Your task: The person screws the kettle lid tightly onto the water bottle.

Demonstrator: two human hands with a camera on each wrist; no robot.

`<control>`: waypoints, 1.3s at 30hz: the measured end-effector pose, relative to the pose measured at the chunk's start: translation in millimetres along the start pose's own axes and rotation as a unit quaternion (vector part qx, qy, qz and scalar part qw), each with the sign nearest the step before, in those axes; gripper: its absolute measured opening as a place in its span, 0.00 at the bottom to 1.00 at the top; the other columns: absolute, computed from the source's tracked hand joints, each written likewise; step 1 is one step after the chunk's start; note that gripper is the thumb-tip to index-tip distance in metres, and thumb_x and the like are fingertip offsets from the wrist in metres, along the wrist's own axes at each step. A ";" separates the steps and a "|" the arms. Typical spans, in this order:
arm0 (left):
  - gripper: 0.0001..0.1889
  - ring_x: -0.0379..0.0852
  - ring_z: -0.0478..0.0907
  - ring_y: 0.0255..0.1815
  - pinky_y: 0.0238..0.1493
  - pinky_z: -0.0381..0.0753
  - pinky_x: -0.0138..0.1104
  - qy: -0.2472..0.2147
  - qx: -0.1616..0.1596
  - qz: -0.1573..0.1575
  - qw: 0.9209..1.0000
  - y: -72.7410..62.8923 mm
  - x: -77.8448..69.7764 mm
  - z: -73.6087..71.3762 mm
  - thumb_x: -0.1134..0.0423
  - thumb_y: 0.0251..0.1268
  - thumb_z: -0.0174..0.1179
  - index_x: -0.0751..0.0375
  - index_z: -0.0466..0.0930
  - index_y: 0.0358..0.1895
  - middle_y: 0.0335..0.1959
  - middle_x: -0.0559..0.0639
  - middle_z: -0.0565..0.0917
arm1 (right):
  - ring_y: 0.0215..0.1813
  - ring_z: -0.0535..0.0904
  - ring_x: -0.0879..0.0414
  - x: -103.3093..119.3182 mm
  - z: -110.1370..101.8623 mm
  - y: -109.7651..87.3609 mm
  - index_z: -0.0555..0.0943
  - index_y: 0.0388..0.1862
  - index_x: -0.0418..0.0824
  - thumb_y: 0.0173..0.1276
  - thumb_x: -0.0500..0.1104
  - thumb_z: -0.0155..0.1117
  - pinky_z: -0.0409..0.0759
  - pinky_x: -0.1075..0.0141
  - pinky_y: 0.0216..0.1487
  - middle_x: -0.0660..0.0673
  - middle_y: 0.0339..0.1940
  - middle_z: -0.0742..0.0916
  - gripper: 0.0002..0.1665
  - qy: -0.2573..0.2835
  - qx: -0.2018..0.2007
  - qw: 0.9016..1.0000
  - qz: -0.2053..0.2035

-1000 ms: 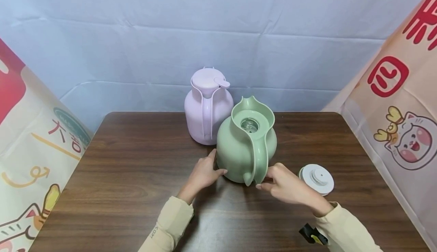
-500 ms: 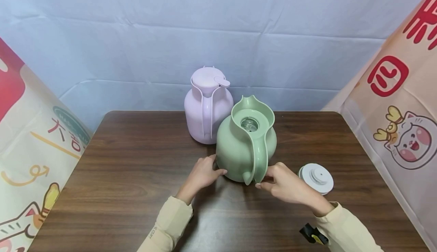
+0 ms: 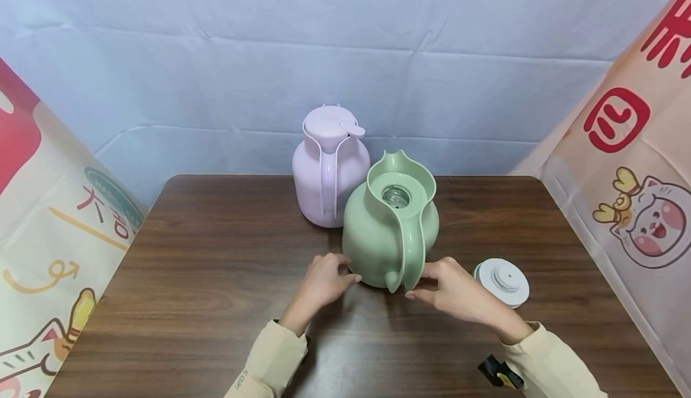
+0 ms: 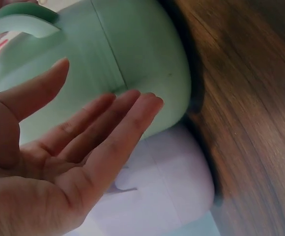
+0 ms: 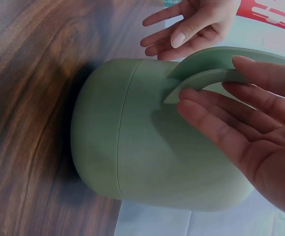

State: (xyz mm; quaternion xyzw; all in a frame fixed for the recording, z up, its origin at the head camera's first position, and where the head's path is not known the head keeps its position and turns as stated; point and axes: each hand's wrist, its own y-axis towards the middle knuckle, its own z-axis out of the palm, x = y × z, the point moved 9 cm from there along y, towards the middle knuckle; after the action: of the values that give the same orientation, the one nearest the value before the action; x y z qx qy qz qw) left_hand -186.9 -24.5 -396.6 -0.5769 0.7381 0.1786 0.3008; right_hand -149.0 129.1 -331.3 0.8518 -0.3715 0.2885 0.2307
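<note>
A green thermos jug (image 3: 372, 236) without its stopper stands upright on the table, its handle (image 3: 412, 248) facing me. On its left side, my left hand (image 3: 324, 284) is held beside the lower body with fingers extended. In the left wrist view that hand (image 4: 69, 162) has its thumb spread wide and grips nothing. My right hand (image 3: 456, 290) is at the handle's lower end; in the right wrist view the thumb lies on one side of the handle (image 5: 211, 78) and fingers on the other. A round white stopper (image 3: 504, 283) lies to the right of this hand.
Behind the green jug, to its left, a lilac thermos jug (image 3: 329, 176) with its lid on stands close by. The brown wooden table (image 3: 205, 278) ends at a pale cloth backdrop (image 3: 243, 86). Printed sheets hang at both sides. A black strap (image 3: 499, 371) is at the right sleeve.
My left hand's fingers have drawn back a little toward me along the green jug's side. The right hand, both jugs and the stopper stay in place.
</note>
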 end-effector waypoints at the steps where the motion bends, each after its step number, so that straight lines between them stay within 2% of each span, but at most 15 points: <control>1: 0.14 0.46 0.74 0.31 0.34 0.73 0.37 -0.001 -0.004 0.005 1.000 -1.1 -1.5 -0.4 0.60 0.51 0.66 0.66 0.83 0.38 0.25 0.50 0.79 | 0.24 0.72 0.70 -0.2 -0.1 -0.4 0.82 0.28 0.46 0.52 0.33 0.68 0.73 0.70 0.25 0.60 0.24 0.83 0.08 0.002 -0.001 1.000 -0.002; 8: 0.14 0.49 0.78 0.40 0.41 0.75 0.39 -0.021 0.002 0.013 1.000 -5.7 -8.9 1.4 0.61 0.52 0.66 0.65 0.83 0.41 0.35 0.53 0.83 | 0.31 0.80 0.64 -4.3 0.6 -4.6 0.83 0.34 0.40 0.53 0.33 0.68 0.78 0.68 0.30 0.53 0.28 0.86 0.08 0.041 0.007 0.999 0.009; 12: 0.15 0.49 0.78 0.42 0.42 0.76 0.40 -0.027 0.007 0.010 1.000 -8.2 -12.6 2.7 0.61 0.52 0.66 0.65 0.83 0.42 0.37 0.54 0.83 | 0.35 0.82 0.59 -10.7 1.3 -8.0 0.83 0.37 0.37 0.53 0.31 0.67 0.79 0.66 0.33 0.50 0.32 0.86 0.10 0.056 0.008 0.998 0.017; 18: 0.15 0.49 0.79 0.40 0.42 0.76 0.40 -0.025 0.000 0.008 1.000 -12.8 -20.4 0.5 0.63 0.50 0.67 0.66 0.83 0.42 0.36 0.54 0.84 | 0.37 0.82 0.60 -18.8 -2.5 -12.8 0.83 0.38 0.41 0.54 0.33 0.68 0.79 0.68 0.36 0.53 0.35 0.86 0.12 0.036 -0.009 0.999 0.013; 24: 0.15 0.50 0.79 0.39 0.40 0.75 0.39 -0.019 -0.003 0.031 0.999 -16.4 -34.3 -1.2 0.64 0.49 0.67 0.65 0.83 0.41 0.37 0.53 0.84 | 0.37 0.82 0.58 -29.9 -4.3 -17.3 0.83 0.40 0.39 0.56 0.33 0.66 0.78 0.69 0.36 0.49 0.35 0.86 0.11 0.042 -0.005 0.998 0.041; 31: 0.14 0.57 0.75 0.47 0.47 0.71 0.43 -0.014 0.020 0.041 0.999 -17.8 -50.4 -0.1 0.64 0.49 0.66 0.60 0.83 0.43 0.41 0.48 0.84 | 0.36 0.82 0.59 -41.8 -6.6 -20.2 0.82 0.40 0.38 0.57 0.35 0.65 0.79 0.68 0.35 0.45 0.35 0.86 0.10 0.032 -0.012 0.997 0.063; 35: 0.15 0.53 0.76 0.43 0.44 0.71 0.40 -0.014 0.026 0.066 0.997 -18.3 -63.7 0.4 0.66 0.48 0.66 0.58 0.84 0.43 0.40 0.47 0.84 | 0.37 0.82 0.59 -46.4 -9.3 -20.9 0.82 0.40 0.37 0.57 0.34 0.65 0.79 0.65 0.36 0.43 0.36 0.86 0.10 0.011 -0.015 0.997 0.074; 39: 0.15 0.48 0.78 0.40 0.41 0.73 0.36 -0.008 0.027 0.081 0.996 -18.6 -71.6 2.5 0.67 0.46 0.67 0.58 0.84 0.42 0.39 0.46 0.84 | 0.39 0.81 0.58 -49.2 -12.1 -22.3 0.82 0.39 0.35 0.53 0.28 0.61 0.79 0.61 0.38 0.44 0.36 0.86 0.13 -0.027 -0.014 0.996 0.080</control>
State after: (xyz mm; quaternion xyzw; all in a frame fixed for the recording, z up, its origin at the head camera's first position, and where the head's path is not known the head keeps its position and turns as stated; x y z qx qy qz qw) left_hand -157.4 25.3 -350.4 -0.5052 0.7846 0.1869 0.3072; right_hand -163.2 174.8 -359.0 0.8233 -0.4486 0.2783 0.2084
